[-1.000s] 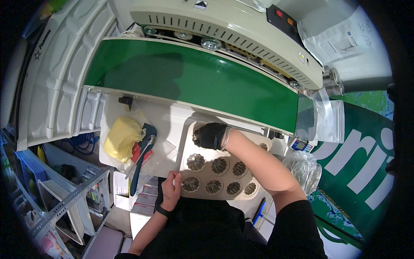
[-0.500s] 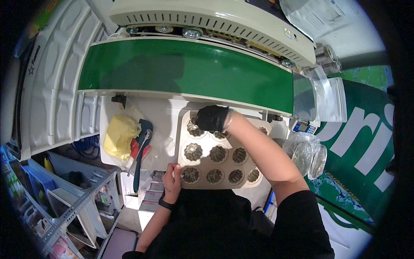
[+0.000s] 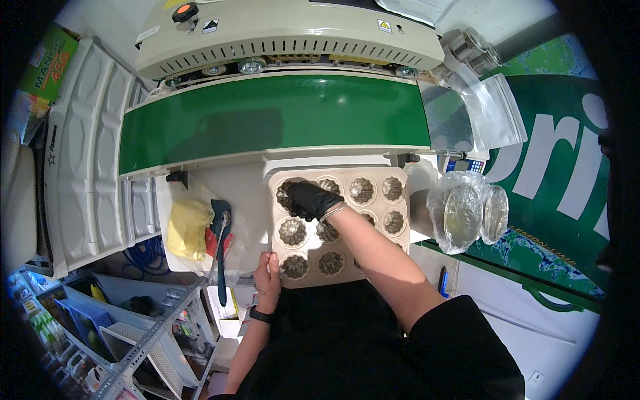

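Note:
A tan baking pan (image 3: 313,251) with several fluted cups lies in front of me. My left hand (image 3: 268,272), bare with a dark wristband, is closed around the pan's near left corner. My right hand (image 3: 312,201) wears a black glove and has its curled fingers at the far left cup (image 3: 283,193). Whatever the gloved fingers may hold is hidden. Left of the pan lies a yellow, butter-like block (image 3: 189,229) in thin wrapping. Beside it rests a dark teal-handled utensil (image 3: 221,257), across a small red item (image 3: 229,245).
A machine with a green belt (image 3: 273,113) spans the back, its front edge just beyond the pan. Plastic-wrapped clear containers (image 3: 461,217) stand right of the pan. A small scale-like device (image 3: 465,165) sits behind them. Metal shelving (image 3: 153,340) is at lower left.
My right hand has moved slightly toward me at the far left cup, uncovering more cups in the far row. The left hand keeps its hold on the corner. The view has shifted.

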Tool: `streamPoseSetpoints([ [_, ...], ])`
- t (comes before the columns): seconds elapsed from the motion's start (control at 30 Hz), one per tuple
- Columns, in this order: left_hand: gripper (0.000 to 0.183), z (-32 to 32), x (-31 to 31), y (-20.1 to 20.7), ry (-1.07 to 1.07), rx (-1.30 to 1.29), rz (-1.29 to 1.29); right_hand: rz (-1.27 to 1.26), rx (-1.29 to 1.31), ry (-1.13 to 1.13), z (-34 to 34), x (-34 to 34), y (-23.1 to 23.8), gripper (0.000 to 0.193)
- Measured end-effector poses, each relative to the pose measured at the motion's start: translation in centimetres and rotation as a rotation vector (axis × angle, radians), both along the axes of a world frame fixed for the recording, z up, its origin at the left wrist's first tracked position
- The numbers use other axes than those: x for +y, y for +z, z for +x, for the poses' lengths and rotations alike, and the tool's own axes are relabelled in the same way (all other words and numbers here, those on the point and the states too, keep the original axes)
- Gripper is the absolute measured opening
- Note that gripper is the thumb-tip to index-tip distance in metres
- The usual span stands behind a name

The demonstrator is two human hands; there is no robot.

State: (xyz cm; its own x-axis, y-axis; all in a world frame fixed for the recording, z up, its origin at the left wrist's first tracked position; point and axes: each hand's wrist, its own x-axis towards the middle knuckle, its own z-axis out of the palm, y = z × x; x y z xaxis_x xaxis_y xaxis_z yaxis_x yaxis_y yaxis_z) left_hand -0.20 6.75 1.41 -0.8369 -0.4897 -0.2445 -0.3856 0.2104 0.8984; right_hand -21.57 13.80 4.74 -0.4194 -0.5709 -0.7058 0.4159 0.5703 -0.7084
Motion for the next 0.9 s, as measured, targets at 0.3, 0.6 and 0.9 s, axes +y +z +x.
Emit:
streamPoseSetpoints([
  [0.3,0.020,-0.1,-0.8,-0.3,-0.080,0.011,0.208,-0.207,-0.294,-0.431,2.1,0.0,-1.6,0.026],
  [0.6,0.020,-0.4,-0.8,0.3,-0.097,-0.021,0.217,-0.228,-0.434,-0.644,2.5,3.4,2.5,0.023],
  [0.9,0.020,-0.6,-1.1,0.4,-0.139,0.011,0.166,-0.305,-0.618,-0.659,2.9,-0.7,-2.6,0.029],
])
